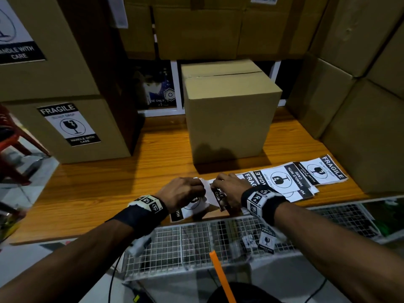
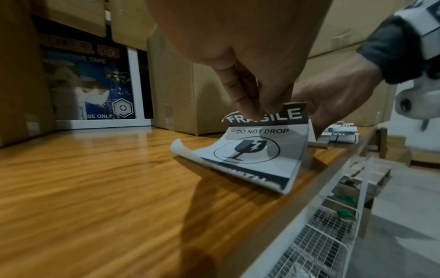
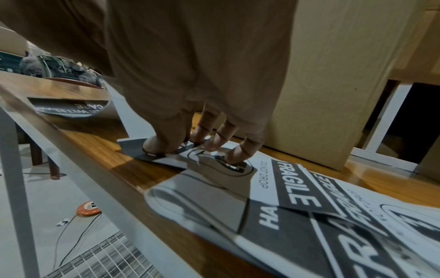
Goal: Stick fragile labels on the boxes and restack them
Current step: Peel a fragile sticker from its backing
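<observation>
This looks like a stockroom or packing area. Plain brown cardboard cartons (image 1: 196, 29) are stacked high beyond the fingers (image 1: 196, 184) and to both sides of them, walling in a wooden tabletop (image 1: 109, 189). Two cartons to the left (image 1: 72, 127) carry printed fragile labels, and loose sheets of the same label (image 1: 284, 178) lie spread just right of the fingers. A carton printed with adhesive tape wording (image 2: 88, 79) sits at the back, and a white wire-mesh rack (image 1: 196, 241) runs nearer than the fingers, along the tabletop's front edge.

Dim room, wood-grain desk (image 1: 109, 193) with a white wire rack (image 1: 196, 241) along its near edge. Pale floor (image 3: 59, 197) below; red chair (image 1: 13, 145) off the desk's left edge.
</observation>
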A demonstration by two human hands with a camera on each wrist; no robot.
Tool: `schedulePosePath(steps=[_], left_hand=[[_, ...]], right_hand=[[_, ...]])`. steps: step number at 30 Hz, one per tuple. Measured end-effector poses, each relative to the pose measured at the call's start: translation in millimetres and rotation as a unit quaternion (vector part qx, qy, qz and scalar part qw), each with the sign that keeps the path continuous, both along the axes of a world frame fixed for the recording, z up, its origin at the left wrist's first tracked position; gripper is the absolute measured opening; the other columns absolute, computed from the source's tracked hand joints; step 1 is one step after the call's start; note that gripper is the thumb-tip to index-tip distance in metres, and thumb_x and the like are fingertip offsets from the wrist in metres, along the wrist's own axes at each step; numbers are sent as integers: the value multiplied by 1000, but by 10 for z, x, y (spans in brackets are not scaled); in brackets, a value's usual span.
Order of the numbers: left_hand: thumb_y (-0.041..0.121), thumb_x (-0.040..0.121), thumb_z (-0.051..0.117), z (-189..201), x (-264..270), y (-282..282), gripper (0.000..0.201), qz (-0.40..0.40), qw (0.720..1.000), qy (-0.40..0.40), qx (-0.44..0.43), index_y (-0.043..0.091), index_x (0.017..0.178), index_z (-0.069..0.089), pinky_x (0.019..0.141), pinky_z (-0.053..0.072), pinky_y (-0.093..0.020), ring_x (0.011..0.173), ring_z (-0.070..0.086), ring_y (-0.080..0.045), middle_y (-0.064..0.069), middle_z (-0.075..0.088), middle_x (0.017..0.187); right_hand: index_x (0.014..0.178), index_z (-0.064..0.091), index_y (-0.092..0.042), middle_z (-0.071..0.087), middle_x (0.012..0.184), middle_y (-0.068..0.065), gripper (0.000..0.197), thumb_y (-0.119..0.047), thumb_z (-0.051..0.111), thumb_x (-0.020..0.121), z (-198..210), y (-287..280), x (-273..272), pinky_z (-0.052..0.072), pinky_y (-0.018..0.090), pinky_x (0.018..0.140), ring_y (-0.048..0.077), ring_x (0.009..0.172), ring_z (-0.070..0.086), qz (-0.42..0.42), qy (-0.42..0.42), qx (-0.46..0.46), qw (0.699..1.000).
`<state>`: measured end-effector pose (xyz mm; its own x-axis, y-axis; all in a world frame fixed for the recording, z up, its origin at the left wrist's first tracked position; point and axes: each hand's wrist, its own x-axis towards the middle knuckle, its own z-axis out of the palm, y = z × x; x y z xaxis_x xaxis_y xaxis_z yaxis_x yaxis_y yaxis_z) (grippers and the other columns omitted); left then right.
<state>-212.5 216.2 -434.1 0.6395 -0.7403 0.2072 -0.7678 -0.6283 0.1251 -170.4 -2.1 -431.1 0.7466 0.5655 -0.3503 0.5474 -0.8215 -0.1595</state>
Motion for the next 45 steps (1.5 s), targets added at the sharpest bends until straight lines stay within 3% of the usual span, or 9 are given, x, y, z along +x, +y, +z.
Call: schedulePosePath(steps=[7, 17, 21, 26, 33, 37, 40, 43, 45], left_hand=[[2, 81, 77, -32, -115, 61, 18, 25, 999, -22, -32, 12, 94, 70, 60, 55, -33, 73, 65, -20, -4, 68, 90], [5, 89, 60, -51, -239, 222, 15, 19, 999, -28, -38, 14, 96, 70, 68, 58, -35, 86, 71, -23, -6, 71, 100], [-3, 77, 77, 7, -283, 254, 26, 18, 999, -43, -22, 13, 96, 72, 69, 59, -30, 87, 72, -21, -7, 72, 102], [-3, 73, 79, 23, -367, 253, 30, 22, 997, -74, -17, 10, 99, 74, 70, 61, -31, 90, 74, -23, -10, 74, 104], [6, 86, 63, -47, -422, 231, 17, 88, 993, -1, -78, 12, 99, 71, 63, 60, -35, 82, 71, -24, -8, 70, 103], [22, 91, 49, 34, -445, 162, 32, 148, 972, 54, -172, 9, 108, 73, 76, 56, -27, 88, 68, -13, -3, 71, 109], [32, 101, 50, 110, -505, 28, 33, 216, 946, 79, -228, 11, 113, 72, 76, 56, -27, 87, 69, -8, -1, 73, 107], [30, 104, 51, 158, -468, -123, 26, 275, 900, 114, -319, 14, 116, 67, 72, 58, -28, 80, 71, 1, -1, 76, 92], [34, 102, 55, 167, -376, -201, 25, 345, 860, 135, -352, 13, 103, 69, 67, 59, -35, 70, 71, -2, -1, 75, 77]], right_hand=[[135, 47, -28, 37, 140, 0, 59, -19, 74, 84, -9, 12, -1, 43, 45, 89, 30, 125, 35, -3, 3, -4, 1000], [137, 46, -30, 35, 141, -2, 60, -22, 74, 85, -7, 26, -15, 39, 50, 97, 28, 129, 32, -2, 14, -8, 1000], [138, 45, -31, 35, 141, -2, 62, -23, 75, 84, -7, 33, -19, 41, 48, 96, 27, 128, 32, 3, 13, -9, 1000], [140, 44, -32, 34, 143, -3, 63, -23, 74, 85, 4, 38, -31, 40, 50, 97, 27, 129, 33, 11, 11, -11, 1000], [141, 43, -31, 34, 143, -2, 64, -22, 74, 85, -3, 23, -31, 39, 50, 97, 28, 130, 32, 21, 11, -10, 1000], [141, 43, -32, 33, 145, -3, 65, -22, 74, 85, 5, 24, -27, 39, 50, 98, 28, 131, 31, 21, 9, -19, 1000], [141, 42, -33, 33, 144, -3, 64, -24, 73, 86, 18, 25, -41, 40, 52, 98, 29, 130, 32, 27, 1, -23, 999], [141, 41, -33, 32, 144, -1, 64, -24, 72, 85, 31, 22, -44, 41, 54, 97, 30, 131, 32, 31, 0, -27, 999], [140, 41, -34, 33, 144, -1, 65, -24, 74, 84, 40, 25, -41, 40, 55, 98, 30, 131, 32, 28, 1, -27, 999]])
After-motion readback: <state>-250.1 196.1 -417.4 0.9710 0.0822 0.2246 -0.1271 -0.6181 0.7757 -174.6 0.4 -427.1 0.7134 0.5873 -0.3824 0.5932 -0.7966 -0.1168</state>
